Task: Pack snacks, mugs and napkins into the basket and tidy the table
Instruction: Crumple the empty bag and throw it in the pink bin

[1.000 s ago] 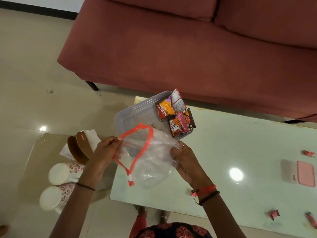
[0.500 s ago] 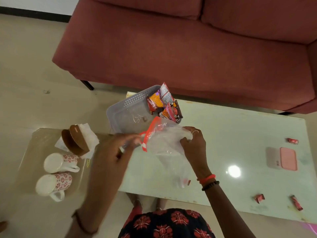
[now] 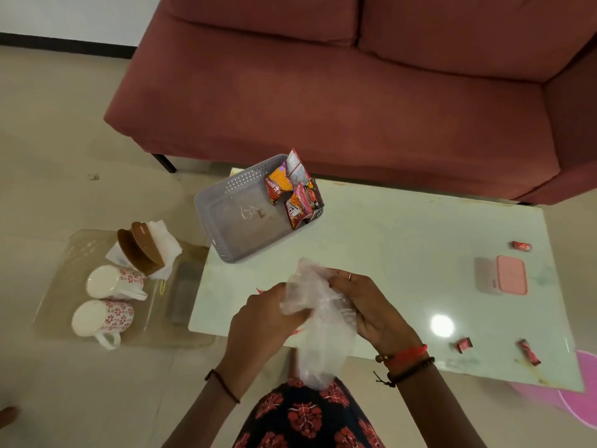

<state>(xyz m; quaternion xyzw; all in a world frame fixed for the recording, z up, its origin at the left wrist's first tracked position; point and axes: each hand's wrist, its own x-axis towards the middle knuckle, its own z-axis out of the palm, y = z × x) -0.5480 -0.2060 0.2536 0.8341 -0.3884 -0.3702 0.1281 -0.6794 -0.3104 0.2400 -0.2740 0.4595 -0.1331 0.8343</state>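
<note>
Head view: both hands bunch a clear plastic bag (image 3: 319, 334) over the near edge of the table (image 3: 403, 240). The left hand (image 3: 258, 321) curls its fingers round the crumpled top and the right hand (image 3: 365, 305) clamps the side. It is probably best to press the air out and gather the hanging tail. The basket (image 3: 226, 189), on the table's far-left corner, holds snack packets (image 3: 290, 192). Two mugs (image 3: 109, 282) and napkins (image 3: 161, 240) sit apart on a side table (image 3: 64, 260). Wrapped sweets (image 3: 520, 246) and a pink box (image 3: 504, 274) lie to the right. Nothing appears to block the basket.

Floral garment (image 3: 307, 415), red and beaded bracelets (image 3: 405, 358), ring (image 3: 350, 277) on right hand (image 3: 368, 307)
</note>
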